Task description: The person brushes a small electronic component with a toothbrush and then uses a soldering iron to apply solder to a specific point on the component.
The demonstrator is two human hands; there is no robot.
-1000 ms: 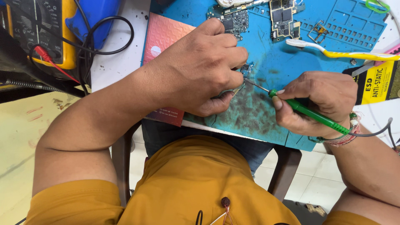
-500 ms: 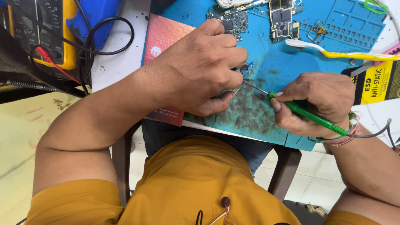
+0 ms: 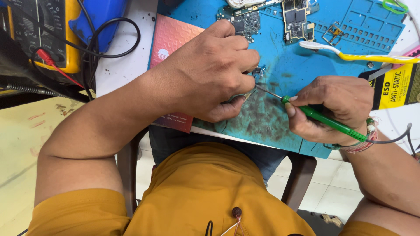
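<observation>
My right hand (image 3: 337, 105) grips a green-handled soldering iron (image 3: 323, 119) like a pen. Its thin metal tip (image 3: 267, 91) points left toward the fingertips of my left hand (image 3: 210, 72). My left hand is curled over a small metal part (image 3: 248, 94) pinched against the blue work mat (image 3: 284, 65); most of that part is hidden under the fingers. A grey cord runs from the iron past my right wrist, which wears beaded bracelets.
Two bare circuit boards (image 3: 245, 19) (image 3: 297, 17) lie at the mat's far edge. A white and yellow toothbrush (image 3: 358, 54) lies to the right. A yellow multimeter (image 3: 41, 30) with red and black leads sits far left, next to a pink booklet (image 3: 173, 43).
</observation>
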